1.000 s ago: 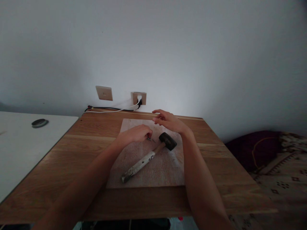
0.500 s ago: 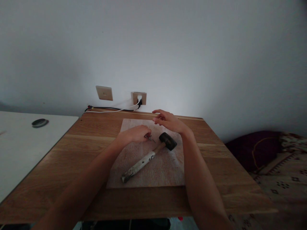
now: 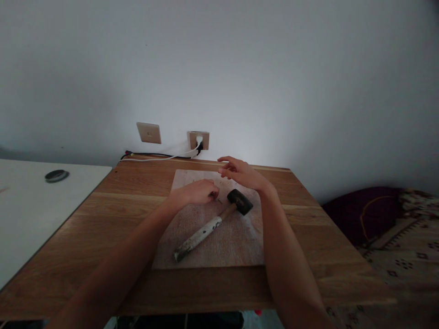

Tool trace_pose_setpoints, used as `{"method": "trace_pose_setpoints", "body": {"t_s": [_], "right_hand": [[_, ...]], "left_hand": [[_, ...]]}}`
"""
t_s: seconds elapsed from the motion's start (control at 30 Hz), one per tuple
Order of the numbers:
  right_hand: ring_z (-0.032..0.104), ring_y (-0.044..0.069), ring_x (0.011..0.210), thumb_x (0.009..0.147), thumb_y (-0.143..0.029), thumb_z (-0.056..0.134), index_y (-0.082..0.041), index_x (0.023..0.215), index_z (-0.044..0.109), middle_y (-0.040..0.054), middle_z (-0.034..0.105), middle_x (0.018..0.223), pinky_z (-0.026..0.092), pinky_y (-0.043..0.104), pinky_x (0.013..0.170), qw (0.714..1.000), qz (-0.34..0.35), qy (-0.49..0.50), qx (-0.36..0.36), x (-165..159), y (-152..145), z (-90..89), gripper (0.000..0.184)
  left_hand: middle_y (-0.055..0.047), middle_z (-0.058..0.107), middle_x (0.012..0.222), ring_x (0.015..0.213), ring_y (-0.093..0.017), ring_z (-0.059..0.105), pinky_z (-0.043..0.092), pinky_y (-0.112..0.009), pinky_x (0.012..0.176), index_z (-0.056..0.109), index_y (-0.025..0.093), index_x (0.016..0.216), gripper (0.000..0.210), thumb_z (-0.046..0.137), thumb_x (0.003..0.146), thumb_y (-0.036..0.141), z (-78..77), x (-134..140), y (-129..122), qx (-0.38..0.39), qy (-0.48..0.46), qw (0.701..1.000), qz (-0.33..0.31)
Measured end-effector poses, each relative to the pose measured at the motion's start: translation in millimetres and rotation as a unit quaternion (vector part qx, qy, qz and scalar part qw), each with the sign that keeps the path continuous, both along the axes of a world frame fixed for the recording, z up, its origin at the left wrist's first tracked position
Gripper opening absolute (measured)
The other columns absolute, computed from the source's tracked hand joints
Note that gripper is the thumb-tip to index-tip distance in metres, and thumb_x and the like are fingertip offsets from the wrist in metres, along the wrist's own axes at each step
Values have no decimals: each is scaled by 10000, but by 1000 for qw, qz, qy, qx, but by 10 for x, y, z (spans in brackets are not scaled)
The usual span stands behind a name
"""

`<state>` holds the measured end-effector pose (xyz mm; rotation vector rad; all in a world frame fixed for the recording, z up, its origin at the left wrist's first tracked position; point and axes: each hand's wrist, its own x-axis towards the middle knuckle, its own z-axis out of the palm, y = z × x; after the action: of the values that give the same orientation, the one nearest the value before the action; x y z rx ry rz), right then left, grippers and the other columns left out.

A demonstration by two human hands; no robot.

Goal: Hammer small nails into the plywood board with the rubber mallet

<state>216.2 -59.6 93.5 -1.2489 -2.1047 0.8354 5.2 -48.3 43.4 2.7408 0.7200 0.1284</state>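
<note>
A mallet (image 3: 202, 235) with a dark block head and a paint-worn white handle lies aslant on a pale wooden board (image 3: 222, 251). My left hand (image 3: 197, 191) is closed low over the board, left of the mallet head. Its curled fingers hold small dark metal bits that look like nails, mostly hidden by the fingers. A thin nail-like piece (image 3: 219, 200) lies on the board by the fingertips. Above the far right part of the board is my right hand (image 3: 242, 173), open, fingers loosely stretched out and holding nothing. Small dark specks dot the board beneath it.
The board rests on a wooden table (image 3: 116, 214) against the wall. Cables (image 3: 157, 158) run along its back edge to a socket (image 3: 199, 140). At left a white surface (image 3: 41, 210) bears a round dark object (image 3: 56, 176). Patterned fabric (image 3: 404, 265) lies at right.
My left hand has shifted slightly to the right and its fingers have curled more, so less of the metal bits shows. My right hand and the mallet have stayed in place.
</note>
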Motion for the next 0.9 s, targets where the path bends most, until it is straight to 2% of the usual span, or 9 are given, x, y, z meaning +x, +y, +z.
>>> {"method": "trace_pose_setpoints", "body": {"t_s": [0.17,0.27,0.4,0.6,0.9], "right_hand": [[698,196,854,978,-354,638,-183,1318,618,89,747,961,582,346,761,1000,3,-2,5,1,-8,6,381],[695,201,859,981,-364,632,-186,1318,617,89,745,956,579,351,765,1000,2,-5,5,1,-17,15,382],[696,213,879,978,-360,628,-180,1325,611,95,743,959,578,362,778,1000,-1,-6,2,0,-16,16,391],[700,215,886,980,-358,630,-188,1329,609,92,742,958,585,365,777,1000,4,-1,4,5,-5,-3,389],[705,217,894,981,-366,641,-196,1329,616,90,743,954,598,370,784,1000,5,3,4,13,13,-24,388]], "left_hand": [[-48,693,943,843,-183,643,474,-282,802,736,166,899,173,590,857,82,-36,-26,31,5,-4,1000,7],[-58,698,981,889,-199,656,486,-297,834,711,163,941,166,609,840,81,-70,-32,61,15,-10,1000,18],[-81,716,1033,965,-215,674,495,-311,879,711,155,978,201,560,869,80,-97,-24,72,24,6,999,28],[-82,729,1007,941,-211,674,499,-315,879,722,160,943,206,527,908,104,-117,-36,84,34,14,999,37],[-100,737,1021,945,-219,677,500,-316,879,720,144,991,201,538,918,97,-133,-63,112,32,9,998,45]]}}
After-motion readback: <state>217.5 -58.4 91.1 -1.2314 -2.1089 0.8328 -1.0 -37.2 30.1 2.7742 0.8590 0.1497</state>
